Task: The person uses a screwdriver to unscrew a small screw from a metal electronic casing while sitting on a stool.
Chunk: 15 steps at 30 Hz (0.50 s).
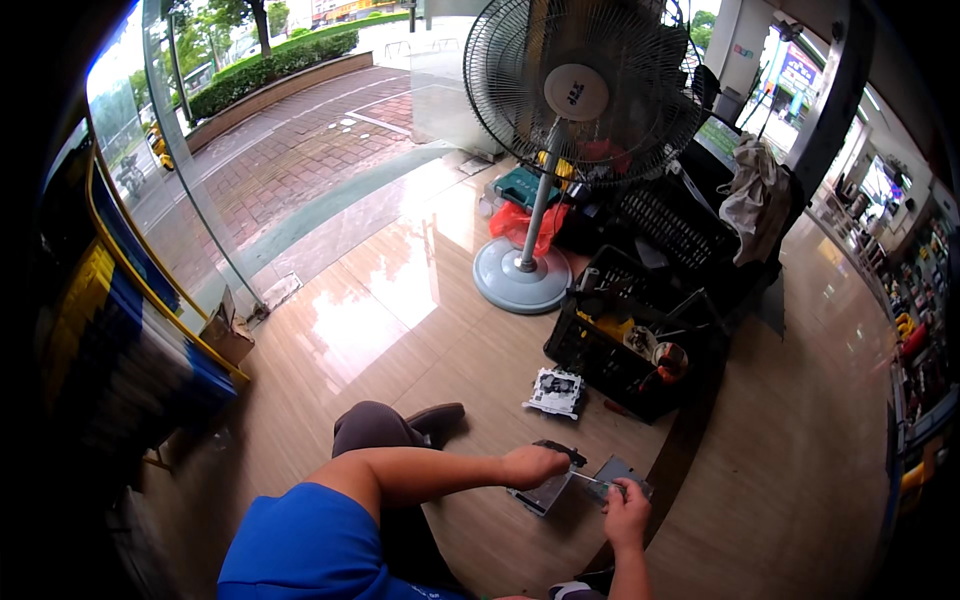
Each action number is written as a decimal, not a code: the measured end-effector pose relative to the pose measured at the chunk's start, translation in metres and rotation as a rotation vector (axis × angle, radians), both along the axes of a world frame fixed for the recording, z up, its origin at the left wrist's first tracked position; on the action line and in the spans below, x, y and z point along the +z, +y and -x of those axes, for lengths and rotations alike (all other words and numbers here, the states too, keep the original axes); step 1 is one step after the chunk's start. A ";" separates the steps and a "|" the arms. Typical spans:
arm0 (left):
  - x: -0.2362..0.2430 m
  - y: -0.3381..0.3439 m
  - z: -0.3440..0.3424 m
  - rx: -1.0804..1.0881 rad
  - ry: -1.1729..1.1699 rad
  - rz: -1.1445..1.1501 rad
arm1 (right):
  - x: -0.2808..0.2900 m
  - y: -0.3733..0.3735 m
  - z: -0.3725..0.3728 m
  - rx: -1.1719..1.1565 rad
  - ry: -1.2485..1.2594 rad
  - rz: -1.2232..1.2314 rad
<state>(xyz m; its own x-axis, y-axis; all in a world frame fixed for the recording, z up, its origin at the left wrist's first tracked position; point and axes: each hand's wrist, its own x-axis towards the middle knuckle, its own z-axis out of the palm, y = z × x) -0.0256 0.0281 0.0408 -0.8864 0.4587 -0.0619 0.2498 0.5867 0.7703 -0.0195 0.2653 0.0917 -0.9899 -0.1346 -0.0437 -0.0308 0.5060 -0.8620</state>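
Observation:
On the tiled floor below me lies an opened metal device [542, 495] with a dark part along its top and a flat grey plate [625, 471] to its right. My left hand [533, 466] is closed at the dark part; what its curled fingers grip is hidden. My right hand [626, 519] grips a screwdriver [585, 476], whose thin shaft points left toward my left hand. A white component with black parts [555, 392] lies farther forward, beside a small red-handled tool [615, 407].
A pedestal fan [520, 285] stands ahead, with black crates [620, 350], a red bag [510, 228] and a green case [525, 185] around it. At left are a yellow-framed rack [190, 340] and glass panel [190, 200]. A shop aisle with stocked shelving [915, 330] runs along the right.

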 end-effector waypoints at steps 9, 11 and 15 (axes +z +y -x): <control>0.001 -0.003 -0.001 0.050 -0.059 -0.034 | -0.002 -0.004 -0.002 -0.050 -0.125 0.075; 0.001 -0.004 -0.001 0.054 -0.058 -0.044 | -0.002 -0.004 -0.002 -0.037 -0.112 0.086; 0.005 -0.003 -0.001 0.077 -0.068 -0.058 | -0.003 -0.002 -0.002 -0.033 -0.119 0.096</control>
<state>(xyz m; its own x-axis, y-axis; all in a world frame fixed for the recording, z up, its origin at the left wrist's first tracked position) -0.0243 0.0249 0.0460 -0.9137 0.3944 -0.0982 0.1523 0.5560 0.8171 -0.0177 0.2630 0.0885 -0.9825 -0.1108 -0.1494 0.0899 0.4203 -0.9029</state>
